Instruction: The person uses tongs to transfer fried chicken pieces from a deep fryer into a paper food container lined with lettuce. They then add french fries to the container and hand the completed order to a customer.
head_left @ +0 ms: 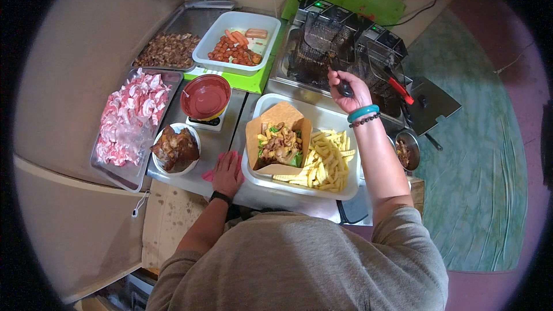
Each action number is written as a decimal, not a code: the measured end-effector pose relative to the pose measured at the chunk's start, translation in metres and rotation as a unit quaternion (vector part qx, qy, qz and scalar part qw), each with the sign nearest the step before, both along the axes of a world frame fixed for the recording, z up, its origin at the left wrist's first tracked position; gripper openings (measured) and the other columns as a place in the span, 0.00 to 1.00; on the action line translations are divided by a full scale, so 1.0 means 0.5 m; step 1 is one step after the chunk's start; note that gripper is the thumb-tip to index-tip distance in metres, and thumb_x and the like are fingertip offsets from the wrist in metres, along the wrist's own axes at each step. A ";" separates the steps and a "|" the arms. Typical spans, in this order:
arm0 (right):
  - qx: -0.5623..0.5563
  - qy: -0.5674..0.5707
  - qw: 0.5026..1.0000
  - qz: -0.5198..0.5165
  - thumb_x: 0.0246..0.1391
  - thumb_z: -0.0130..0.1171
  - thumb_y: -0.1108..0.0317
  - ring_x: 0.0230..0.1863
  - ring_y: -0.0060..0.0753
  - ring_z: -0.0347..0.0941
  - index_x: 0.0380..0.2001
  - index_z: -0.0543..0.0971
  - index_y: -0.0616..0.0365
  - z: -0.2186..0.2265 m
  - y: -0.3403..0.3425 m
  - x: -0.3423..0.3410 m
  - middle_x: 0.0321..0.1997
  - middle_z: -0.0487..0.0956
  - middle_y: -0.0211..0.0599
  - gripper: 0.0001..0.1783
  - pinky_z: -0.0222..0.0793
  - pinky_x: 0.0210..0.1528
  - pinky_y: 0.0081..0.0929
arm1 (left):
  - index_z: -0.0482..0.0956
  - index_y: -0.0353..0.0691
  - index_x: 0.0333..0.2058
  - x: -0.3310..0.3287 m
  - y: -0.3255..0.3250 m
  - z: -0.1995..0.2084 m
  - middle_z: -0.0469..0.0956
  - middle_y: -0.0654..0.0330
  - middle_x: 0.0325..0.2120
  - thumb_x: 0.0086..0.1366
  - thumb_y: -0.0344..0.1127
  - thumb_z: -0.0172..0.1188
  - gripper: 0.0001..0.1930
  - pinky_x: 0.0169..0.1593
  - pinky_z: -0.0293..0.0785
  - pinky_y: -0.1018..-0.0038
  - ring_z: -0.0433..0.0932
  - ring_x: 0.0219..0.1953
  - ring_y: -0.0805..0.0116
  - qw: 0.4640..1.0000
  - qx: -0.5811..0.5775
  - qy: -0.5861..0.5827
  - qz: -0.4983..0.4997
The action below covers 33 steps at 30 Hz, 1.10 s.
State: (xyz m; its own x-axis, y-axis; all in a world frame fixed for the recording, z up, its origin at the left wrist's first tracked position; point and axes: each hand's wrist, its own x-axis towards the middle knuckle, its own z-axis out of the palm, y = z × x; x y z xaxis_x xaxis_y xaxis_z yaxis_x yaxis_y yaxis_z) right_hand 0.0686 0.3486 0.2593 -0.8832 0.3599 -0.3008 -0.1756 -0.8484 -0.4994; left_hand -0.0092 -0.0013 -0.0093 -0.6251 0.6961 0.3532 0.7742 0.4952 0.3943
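My right hand (349, 93) is closed round the black handle of a wire fryer basket (329, 35), which sits at the left well of the double deep fryer (280, 88). My left hand (228, 175) lies flat, fingers stretched out, on a pink cloth (208, 175) at the counter's near side. Between my arms stands a white tub (253, 179) with a brown paper box (256, 145) and a pile of fries (326, 164). In the box are meat pieces (283, 141), fries and some green leaves.
Left of the tub are a red bowl (205, 96) on a scale and a white bowl with browned meat (175, 148). Farther left lies a tray of raw meat (129, 118). Behind stand a tub of sausages (234, 48) and chopped meat (167, 50). A second basket has a red handle (401, 90).
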 end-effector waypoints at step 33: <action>0.841 -0.423 0.334 -0.045 0.48 0.56 0.52 0.40 0.54 0.73 0.26 0.80 0.61 0.060 0.569 -0.258 0.34 0.76 0.55 0.20 0.68 0.43 0.41 | 0.64 0.45 0.55 -0.010 0.022 0.032 0.62 0.53 0.56 0.56 0.38 0.50 0.25 0.60 0.53 0.57 0.59 0.58 0.51 0.997 -0.075 -0.029 0.009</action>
